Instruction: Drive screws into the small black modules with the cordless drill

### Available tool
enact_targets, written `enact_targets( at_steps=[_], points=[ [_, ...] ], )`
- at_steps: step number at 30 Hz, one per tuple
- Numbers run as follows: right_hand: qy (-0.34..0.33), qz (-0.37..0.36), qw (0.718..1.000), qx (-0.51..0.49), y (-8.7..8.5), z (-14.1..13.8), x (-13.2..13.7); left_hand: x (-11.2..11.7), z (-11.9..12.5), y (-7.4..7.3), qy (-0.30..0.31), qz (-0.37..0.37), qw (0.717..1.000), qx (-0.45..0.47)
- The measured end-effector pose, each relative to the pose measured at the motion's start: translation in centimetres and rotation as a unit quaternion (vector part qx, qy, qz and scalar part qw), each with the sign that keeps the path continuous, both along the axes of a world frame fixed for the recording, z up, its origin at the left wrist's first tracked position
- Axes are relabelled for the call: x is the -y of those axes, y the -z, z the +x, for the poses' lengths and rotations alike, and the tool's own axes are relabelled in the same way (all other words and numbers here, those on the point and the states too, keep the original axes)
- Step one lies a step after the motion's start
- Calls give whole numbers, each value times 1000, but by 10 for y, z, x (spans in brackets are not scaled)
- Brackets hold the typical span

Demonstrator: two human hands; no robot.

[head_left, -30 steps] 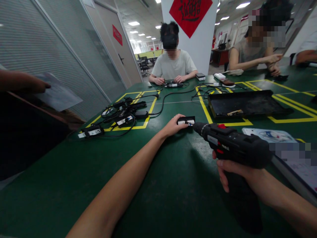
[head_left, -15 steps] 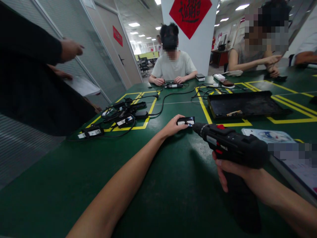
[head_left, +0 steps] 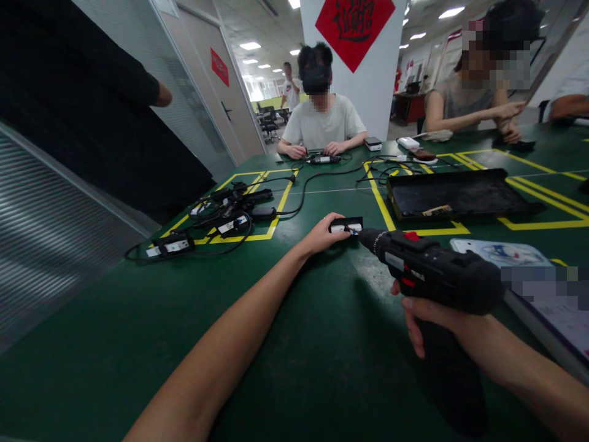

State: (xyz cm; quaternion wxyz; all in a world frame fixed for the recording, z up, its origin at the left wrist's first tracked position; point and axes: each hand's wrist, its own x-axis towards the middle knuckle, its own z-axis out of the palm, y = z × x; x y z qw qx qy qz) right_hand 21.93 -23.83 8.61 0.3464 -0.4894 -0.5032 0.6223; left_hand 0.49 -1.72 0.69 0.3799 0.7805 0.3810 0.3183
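Note:
My right hand (head_left: 426, 316) is wrapped round the grip of a black cordless drill (head_left: 432, 270) with red switches. The drill points left, and its tip meets the right end of a small black box with a white label (head_left: 350, 221). That box rests on the green table, and my left hand (head_left: 326, 234) grips its left end between thumb and fingers. The exact contact of the bit with the box is too small to make out.
Left of centre lies a pile of black adapters and cables (head_left: 234, 212). A black tray (head_left: 460, 195) holding a small part stands at the right. Beside the drill are a picture-covered case (head_left: 501, 252) and a box (head_left: 552, 319). Several people are around the table (head_left: 276, 344).
Both of my hands, the drill and the small box stay almost in place. The dark-clothed person at the left has shifted, and their hand and papers no longer show the same way.

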Motion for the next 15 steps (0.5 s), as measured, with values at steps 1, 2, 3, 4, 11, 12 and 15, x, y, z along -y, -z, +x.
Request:
enact_targets(
  at_steps=[1, 2, 3, 4, 11, 12, 15],
  points=[
    [0, -1, 1000, 0, 0, 0, 0, 0, 0, 0, 1, 0, 1000, 1],
    [0, -5, 1000, 6, 0, 1, 1, 0, 0, 0, 2, -2, 1000, 1],
    [0, -10, 1000, 12, 0, 1, 1, 0, 0, -1, 3, -3, 1000, 1],
    [2, -12, 1000, 15, 0, 0, 1, 1, 0, -1, 2, -4, 1000, 0],
    [-5, -12, 999, 30, -2, -3, 0, 0, 0, 1, 5, -8, 1000, 5],
    [-5, -14, 999, 30, -2, -2, 0, 0, 0, 2, 8, -9, 1000, 9],
    [-11, -12, 999, 30, -1, -1, 0, -1, 0, 3, 9, -10, 1000, 13]
  ],
)
